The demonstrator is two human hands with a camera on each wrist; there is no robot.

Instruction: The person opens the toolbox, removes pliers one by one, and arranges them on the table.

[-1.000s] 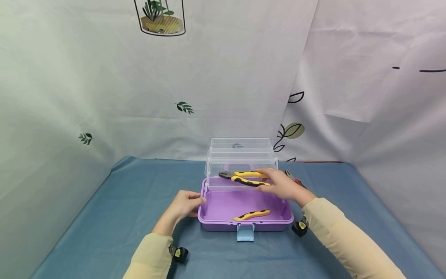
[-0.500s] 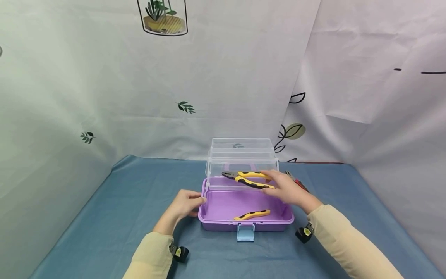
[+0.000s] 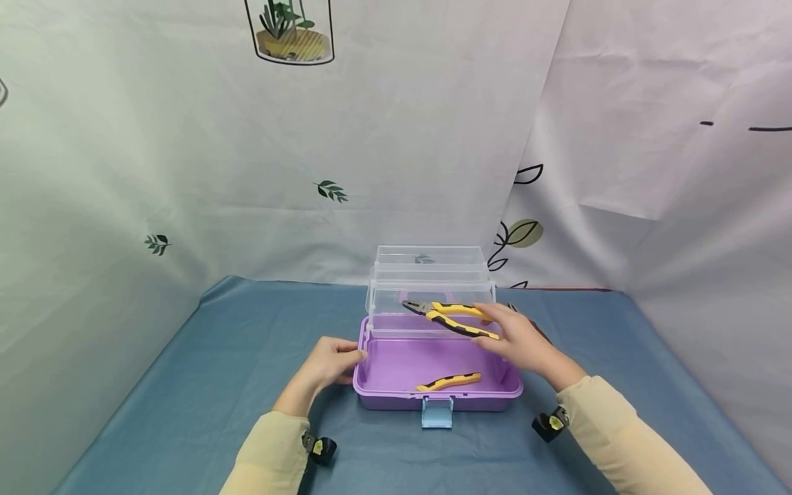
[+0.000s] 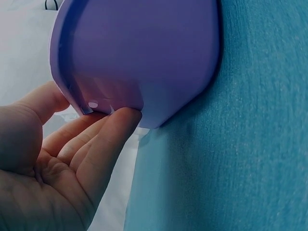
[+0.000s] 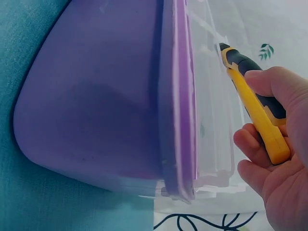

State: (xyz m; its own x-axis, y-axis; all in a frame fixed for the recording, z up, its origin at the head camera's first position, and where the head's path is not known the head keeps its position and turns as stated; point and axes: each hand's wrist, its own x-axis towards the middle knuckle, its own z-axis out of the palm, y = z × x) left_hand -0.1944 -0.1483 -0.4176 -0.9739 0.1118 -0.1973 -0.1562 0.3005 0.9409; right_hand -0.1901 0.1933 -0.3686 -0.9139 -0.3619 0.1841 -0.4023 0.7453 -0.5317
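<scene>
My left hand [image 3: 326, 361] pinches the left rim of a purple toolbox [image 3: 396, 401], thumb over the edge and fingers against the side wall [image 4: 144, 53]. Above the box's right half, my right hand [image 3: 526, 347] holds combination pliers [image 3: 460, 328] by their yellow and black handles [image 5: 260, 118]. Their dark jaws point left, and the handles stand spread apart. Inside the box near the front wall lies another yellow and black handle [image 3: 448, 382]; the rest of that tool does not show.
Clear plastic trays [image 3: 428, 275] stand raised at the back of the toolbox. A pale blue latch [image 3: 437, 414] hangs at its front. Behind my right hand, another tool [image 3: 540, 331] lies partly hidden on the blue cloth [image 3: 260, 337]. A white curtain [image 3: 396, 137] hangs behind.
My right hand has drifted to the right and slightly down, carrying the pliers with it. The left hand stays at the rim. The tool behind the right hand has become more covered.
</scene>
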